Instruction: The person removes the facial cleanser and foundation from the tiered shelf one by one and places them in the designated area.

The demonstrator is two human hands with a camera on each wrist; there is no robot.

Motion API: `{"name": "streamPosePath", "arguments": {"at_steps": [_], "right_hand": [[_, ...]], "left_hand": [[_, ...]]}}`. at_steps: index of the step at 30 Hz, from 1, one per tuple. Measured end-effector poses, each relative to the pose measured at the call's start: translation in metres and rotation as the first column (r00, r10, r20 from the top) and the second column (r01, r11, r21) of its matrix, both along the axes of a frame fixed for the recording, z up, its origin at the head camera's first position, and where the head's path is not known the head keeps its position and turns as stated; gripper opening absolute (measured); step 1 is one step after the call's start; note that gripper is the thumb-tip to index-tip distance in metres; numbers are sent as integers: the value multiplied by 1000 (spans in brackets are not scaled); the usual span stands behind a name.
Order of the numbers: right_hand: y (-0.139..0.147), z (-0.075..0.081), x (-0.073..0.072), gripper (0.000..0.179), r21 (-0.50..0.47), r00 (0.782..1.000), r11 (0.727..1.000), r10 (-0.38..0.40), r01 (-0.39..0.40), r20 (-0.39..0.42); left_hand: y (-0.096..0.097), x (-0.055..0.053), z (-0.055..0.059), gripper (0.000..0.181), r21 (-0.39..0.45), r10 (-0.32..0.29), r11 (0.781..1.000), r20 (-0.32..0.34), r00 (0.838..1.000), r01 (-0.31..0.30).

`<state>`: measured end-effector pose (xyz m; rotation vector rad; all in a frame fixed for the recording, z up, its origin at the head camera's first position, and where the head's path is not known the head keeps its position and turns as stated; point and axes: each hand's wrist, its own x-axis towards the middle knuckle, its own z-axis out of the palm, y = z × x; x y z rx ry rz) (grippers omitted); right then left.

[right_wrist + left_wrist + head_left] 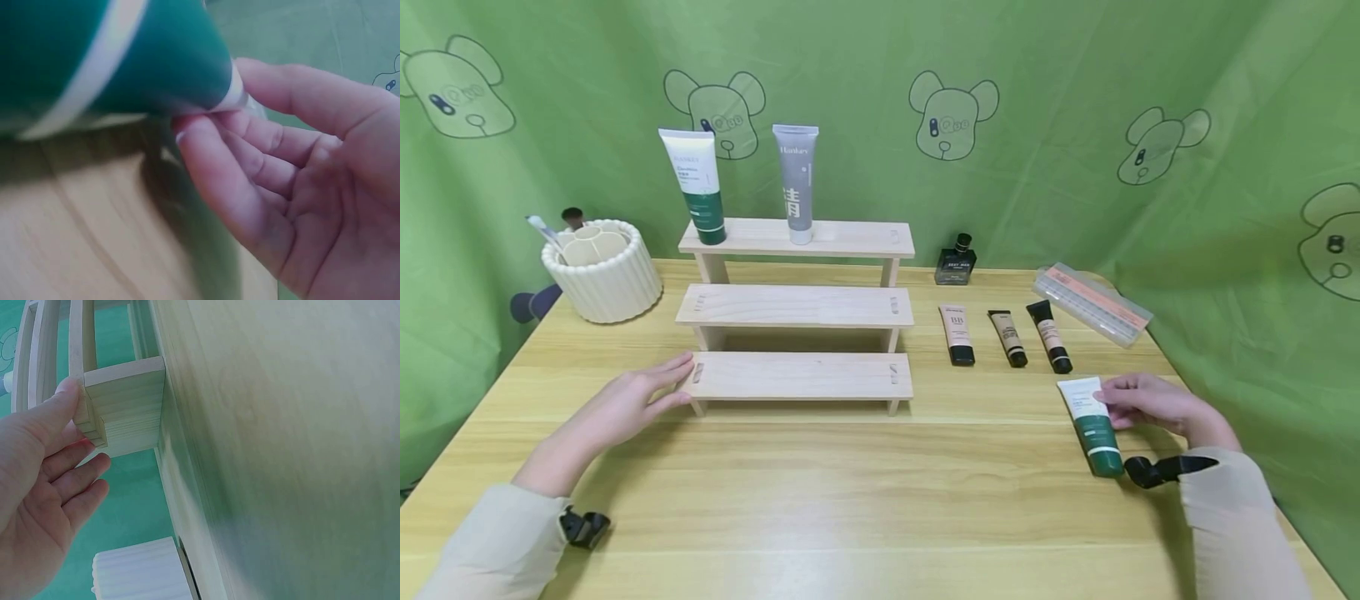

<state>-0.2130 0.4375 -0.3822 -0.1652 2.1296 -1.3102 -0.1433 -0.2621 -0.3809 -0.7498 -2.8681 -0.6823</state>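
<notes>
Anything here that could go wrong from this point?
Two risks, as I judge it. The left hand holds the end of the wooden rack's bottom step; a jolt might topple the grey tube and the upright white-and-green tube on the top step. The right hand pinches the held tube near its white end, so the green end might swing or the tube slip.

Left fingers (81,477) hold wooden shelf (127,403) at end; white ribbed pot (144,572) near; green cloth (135,494) behind
</notes>
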Motion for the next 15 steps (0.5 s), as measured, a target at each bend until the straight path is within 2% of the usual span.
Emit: {"name": "streamPosePath", "arguments": {"at_steps": [6, 10, 15], "right_hand": [[6, -4, -4, 23, 34, 998, 998, -49, 48, 32], [6, -3, -4, 41, 69, 996, 995, -78, 76, 35], [5, -2, -3, 54, 83, 995, 993, -88, 84, 40]], "left_hand": [[0, 0, 0, 49, 1, -1, 1000, 0, 1000, 1], [0, 0, 0, 49, 1, -1, 1000, 1, 1000, 1], [0, 0, 0, 48, -1, -8, 1000, -11, 1000, 8]]}}
